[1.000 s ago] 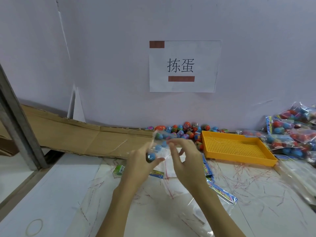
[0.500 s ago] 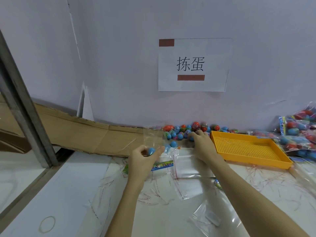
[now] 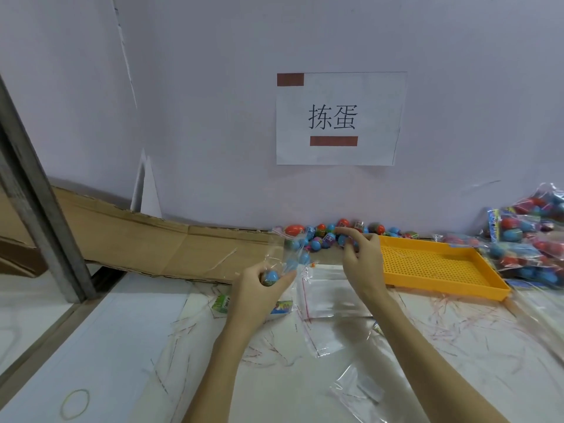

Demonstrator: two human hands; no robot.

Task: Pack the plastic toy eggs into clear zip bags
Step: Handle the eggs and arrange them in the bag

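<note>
My left hand (image 3: 259,285) grips a clear zip bag (image 3: 288,251) by its lower part. The bag stands upright and holds a few blue eggs, one of them inside my fist. My right hand (image 3: 361,261) hovers at the near edge of the loose egg pile (image 3: 320,233) along the wall. Its index finger and thumb pinch what looks like a blue egg (image 3: 341,239). Empty zip bags (image 3: 329,297) with red seal strips lie flat on the table under my right wrist.
A yellow perforated tray (image 3: 436,264) sits right of my right hand. Packed egg bags (image 3: 525,239) are heaped at the far right. Flattened cardboard (image 3: 152,239) leans along the wall at left, beside a metal post (image 3: 36,209). A rubber band (image 3: 74,404) lies near left.
My right hand left the bag, reached to the egg pile and has now lifted slightly with its fingers curled. My left hand keeps holding the bag in about the same spot.
</note>
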